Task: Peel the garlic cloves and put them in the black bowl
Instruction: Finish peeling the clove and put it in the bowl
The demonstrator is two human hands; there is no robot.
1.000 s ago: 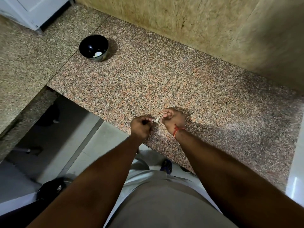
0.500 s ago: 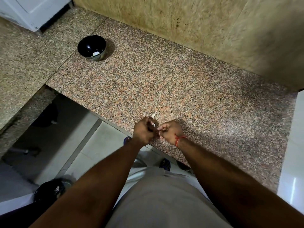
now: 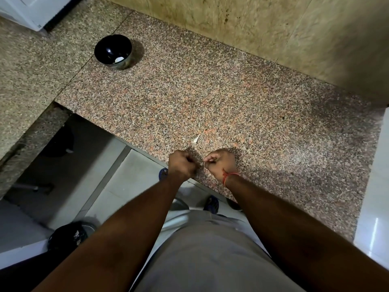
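My left hand (image 3: pixel 182 165) and my right hand (image 3: pixel 221 163) hover close together over the counter's front edge, both with fingers curled. The garlic clove is almost wholly hidden inside my left fist. My right thumb and forefinger pinch a small pale bit of garlic skin (image 3: pixel 202 164) in the gap between the hands. A torn piece of skin (image 3: pixel 196 139) lies on the granite just beyond my hands. The black bowl (image 3: pixel 105 47) stands far off at the back left and holds one peeled white clove (image 3: pixel 119 59).
The speckled granite counter (image 3: pixel 231 98) runs back to a tan wall (image 3: pixel 252 22). A second stone slab (image 3: pixel 27 76) joins it on the left. Below the front edge lie floor tiles (image 3: pixel 130 182), my feet and a dark object (image 3: pixel 67 237). A white surface (image 3: pixel 376 207) borders the right.
My hands have pulled back toward the counter's edge and parted slightly. A strip of skin came off and now lies on the granite ahead of them.
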